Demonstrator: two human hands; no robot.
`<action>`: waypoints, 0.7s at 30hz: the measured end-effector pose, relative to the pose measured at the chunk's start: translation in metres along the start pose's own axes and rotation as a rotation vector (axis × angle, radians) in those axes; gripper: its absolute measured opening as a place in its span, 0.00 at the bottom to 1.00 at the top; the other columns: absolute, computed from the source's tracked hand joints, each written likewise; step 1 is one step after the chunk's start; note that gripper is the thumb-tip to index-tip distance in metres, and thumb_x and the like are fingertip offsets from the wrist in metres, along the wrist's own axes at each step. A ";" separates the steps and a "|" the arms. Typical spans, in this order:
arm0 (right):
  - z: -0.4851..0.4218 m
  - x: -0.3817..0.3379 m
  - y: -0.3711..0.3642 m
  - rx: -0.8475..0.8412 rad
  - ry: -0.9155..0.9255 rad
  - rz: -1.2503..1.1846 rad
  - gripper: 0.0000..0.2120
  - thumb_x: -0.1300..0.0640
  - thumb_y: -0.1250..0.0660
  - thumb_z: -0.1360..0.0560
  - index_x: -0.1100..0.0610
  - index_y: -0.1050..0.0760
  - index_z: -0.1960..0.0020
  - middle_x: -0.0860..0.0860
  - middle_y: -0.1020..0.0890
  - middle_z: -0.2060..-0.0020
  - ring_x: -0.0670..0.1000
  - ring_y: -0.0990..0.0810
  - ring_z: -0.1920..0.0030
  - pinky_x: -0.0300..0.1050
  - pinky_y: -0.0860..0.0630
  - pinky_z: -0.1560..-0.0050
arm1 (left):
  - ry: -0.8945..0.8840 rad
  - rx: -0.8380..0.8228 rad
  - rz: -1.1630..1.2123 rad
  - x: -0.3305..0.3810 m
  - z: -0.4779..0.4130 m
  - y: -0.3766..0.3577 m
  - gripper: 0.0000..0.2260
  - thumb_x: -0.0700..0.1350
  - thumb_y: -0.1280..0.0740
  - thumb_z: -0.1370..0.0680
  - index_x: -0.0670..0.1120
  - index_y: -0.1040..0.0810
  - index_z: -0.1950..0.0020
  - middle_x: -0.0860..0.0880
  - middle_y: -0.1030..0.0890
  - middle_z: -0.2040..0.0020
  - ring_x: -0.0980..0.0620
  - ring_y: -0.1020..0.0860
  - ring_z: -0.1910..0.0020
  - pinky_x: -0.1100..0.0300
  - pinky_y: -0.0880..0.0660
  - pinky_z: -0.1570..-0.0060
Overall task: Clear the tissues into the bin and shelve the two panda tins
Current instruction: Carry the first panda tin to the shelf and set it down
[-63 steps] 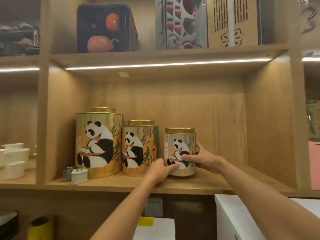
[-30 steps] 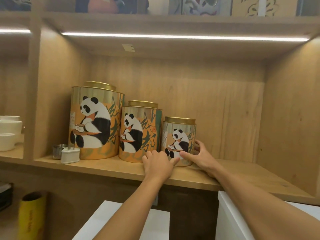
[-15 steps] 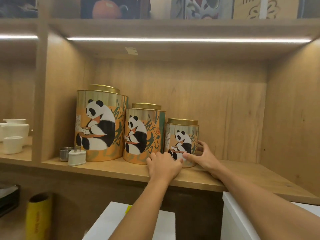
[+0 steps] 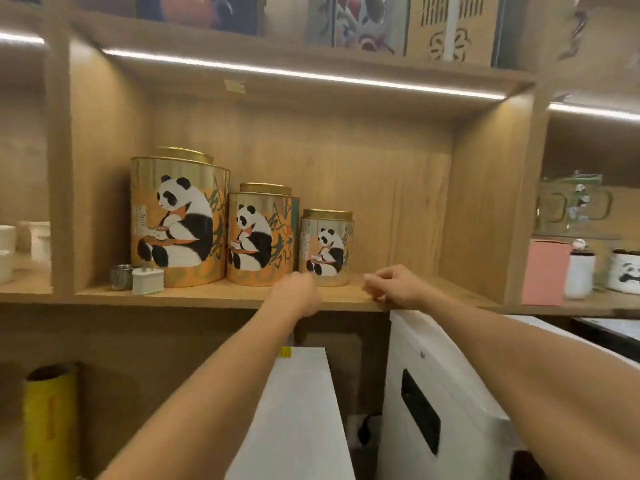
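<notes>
Three gold-lidded panda tins stand upright in a row on the wooden shelf (image 4: 214, 296): a large tin (image 4: 178, 216), a medium tin (image 4: 263, 235) and a small tin (image 4: 327, 247) on the right. My left hand (image 4: 299, 294) hovers at the shelf's front edge just below the small tin, fingers curled, holding nothing. My right hand (image 4: 393, 285) is to the right of the small tin, apart from it, fingers loosely curled and empty. No tissues or bin are in sight.
A small metal cup (image 4: 121, 277) and a white plug-like block (image 4: 148, 281) sit left of the large tin. White boxes (image 4: 429, 393) stand below the shelf, a yellow roll (image 4: 48, 424) at lower left. Mugs and a pink box (image 4: 543, 271) fill the right compartment.
Both hands have let go of the small tin and drawn back toward the shelf's front edge. The tin stays upright next to the medium one. The view has shifted right.
</notes>
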State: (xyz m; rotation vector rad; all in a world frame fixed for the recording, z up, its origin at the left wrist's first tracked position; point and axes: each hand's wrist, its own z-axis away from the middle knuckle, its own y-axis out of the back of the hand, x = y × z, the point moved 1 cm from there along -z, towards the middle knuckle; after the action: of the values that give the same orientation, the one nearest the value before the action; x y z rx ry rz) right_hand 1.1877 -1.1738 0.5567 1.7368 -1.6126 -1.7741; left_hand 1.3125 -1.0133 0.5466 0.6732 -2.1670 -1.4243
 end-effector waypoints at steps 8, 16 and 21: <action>0.204 -0.045 0.095 0.376 0.350 0.585 0.17 0.48 0.40 0.21 0.48 0.30 0.68 0.46 0.25 0.74 0.46 0.25 0.73 0.43 0.26 0.70 | -0.381 0.346 0.113 0.043 0.132 0.091 0.16 0.51 0.41 0.17 0.49 0.24 0.63 0.51 0.23 0.68 0.55 0.24 0.70 0.60 0.29 0.71; 0.548 0.061 0.053 0.486 -0.197 0.607 0.17 0.39 0.46 0.23 0.47 0.29 0.63 0.44 0.24 0.69 0.44 0.25 0.66 0.46 0.26 0.69 | -0.951 0.028 0.252 0.193 0.368 -0.013 0.18 0.57 0.44 0.20 0.51 0.35 0.67 0.52 0.26 0.68 0.52 0.27 0.69 0.57 0.36 0.74; 0.816 0.108 -0.032 0.522 -0.854 0.346 0.17 0.35 0.44 0.23 0.43 0.22 0.49 0.40 0.19 0.52 0.44 0.21 0.50 0.48 0.23 0.51 | -1.412 -0.431 0.264 0.296 0.552 -0.113 0.11 0.56 0.42 0.19 0.52 0.25 0.52 0.48 0.19 0.53 0.45 0.20 0.52 0.51 0.25 0.55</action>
State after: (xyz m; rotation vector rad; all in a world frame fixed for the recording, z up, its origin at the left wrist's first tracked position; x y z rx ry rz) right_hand 0.5224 -0.7992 0.2464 0.6971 -2.6918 -2.1651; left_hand 0.7609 -0.8485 0.2750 -1.0810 -2.4073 -2.4496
